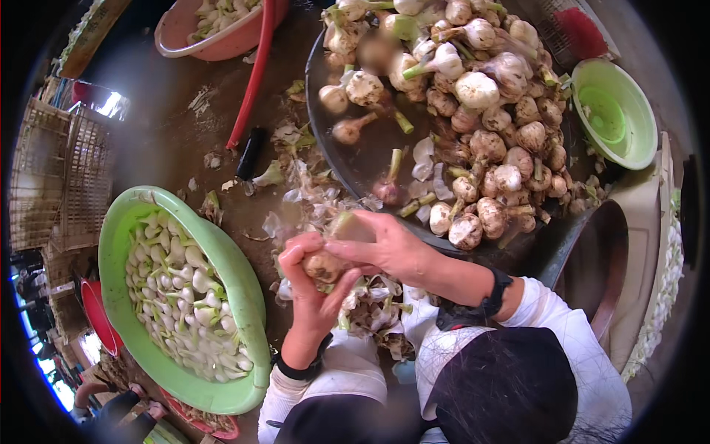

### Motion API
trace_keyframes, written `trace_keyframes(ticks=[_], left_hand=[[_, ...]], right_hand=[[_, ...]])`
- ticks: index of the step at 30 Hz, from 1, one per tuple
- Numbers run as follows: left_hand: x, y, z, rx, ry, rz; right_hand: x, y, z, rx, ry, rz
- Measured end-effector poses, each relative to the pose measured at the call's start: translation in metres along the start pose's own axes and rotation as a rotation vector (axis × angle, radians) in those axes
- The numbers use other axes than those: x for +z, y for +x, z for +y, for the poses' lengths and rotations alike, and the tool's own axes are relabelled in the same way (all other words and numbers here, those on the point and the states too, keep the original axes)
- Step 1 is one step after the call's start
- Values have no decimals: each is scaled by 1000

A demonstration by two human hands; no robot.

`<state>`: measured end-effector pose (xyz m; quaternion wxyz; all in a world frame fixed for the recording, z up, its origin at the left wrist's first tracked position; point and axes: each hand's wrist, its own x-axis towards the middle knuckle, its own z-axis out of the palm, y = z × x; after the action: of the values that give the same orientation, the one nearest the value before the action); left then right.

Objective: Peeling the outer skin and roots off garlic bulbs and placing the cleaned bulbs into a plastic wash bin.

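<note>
A garlic bulb [323, 267] with dirty outer skin is between my two hands, in front of my knees. The fingers and thumb of my left hand [305, 277] curl around it from the left. From the right, my right hand [383, 244] grips its upper side, thumb pressed against the skin. A pale green piece [345, 223], perhaps its stalk, shows blurred at the right fingers. Beneath lie loose papery garlic skins [377, 311]. Beyond my hands, a wide dark round tub [360, 150] carries a heap of unpeeled garlic bulbs [488, 147], several with cut stalks.
At left, a green plastic basin [255, 311] contains peeled garlic. A pink basin [222, 53], a red hose [252, 94] and a black cylindrical object [250, 152] lie farther out. A light green bowl [640, 139] stands right. Another person's hand [157, 409] shows lower left.
</note>
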<state>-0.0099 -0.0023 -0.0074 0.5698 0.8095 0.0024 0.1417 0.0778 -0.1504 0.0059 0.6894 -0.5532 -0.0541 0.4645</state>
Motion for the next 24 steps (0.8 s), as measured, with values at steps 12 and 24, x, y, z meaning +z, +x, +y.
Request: trace_keyframes(ticks=[12, 24], left_hand=[[-7, 9, 16, -946, -996, 96], [-24, -9, -1, -848, -881, -80]], right_hand=[[14, -3, -5, -416, -430, 37], [-30, -6, -26, -301, -1061, -95]])
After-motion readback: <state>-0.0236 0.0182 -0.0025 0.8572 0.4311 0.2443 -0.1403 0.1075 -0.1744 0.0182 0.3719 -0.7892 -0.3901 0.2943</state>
